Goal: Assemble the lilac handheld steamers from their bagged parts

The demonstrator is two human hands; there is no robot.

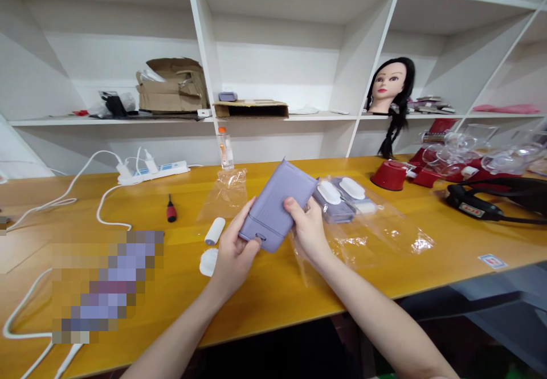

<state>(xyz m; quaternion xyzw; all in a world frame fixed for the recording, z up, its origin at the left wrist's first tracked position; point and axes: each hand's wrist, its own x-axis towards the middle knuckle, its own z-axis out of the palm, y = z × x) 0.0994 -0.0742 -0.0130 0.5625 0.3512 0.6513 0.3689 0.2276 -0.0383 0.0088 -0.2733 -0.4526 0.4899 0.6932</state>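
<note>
White shelving unit (204, 31) at the back, yellow counter (273, 305) across the front. Shelf carries flattened cardboard (173, 85) and a mannequin head (391, 85) with a black braid. On the counter: power strip (154, 172) with white cables, a black corded device (472, 202), a red cup (388, 175) lying on its side or tilted, can't tell which. A pixelated patch hides the lower-left counter; contents unknown.

Main item is a flat lilac plastic case (273, 205), held up over the counter and tilted, small slot near its lower end. Left hand (233, 251) is closed around that lower end; right hand (307, 231) grips the right edge, thumb on the face. A clear plastic bag (363, 242) lies under and beside the right hand, with two lilac packs (335, 202) topped by white pieces on it. Near the left hand: white roller (215, 231), white round piece (208, 262), red-handled screwdriver (171, 209).

Risks: smooth case could slip if the right thumb lifts — it would land on the roller or packs. Slick bag could drag the packs if the right wrist snags it. Roller could roll off if knocked.
</note>
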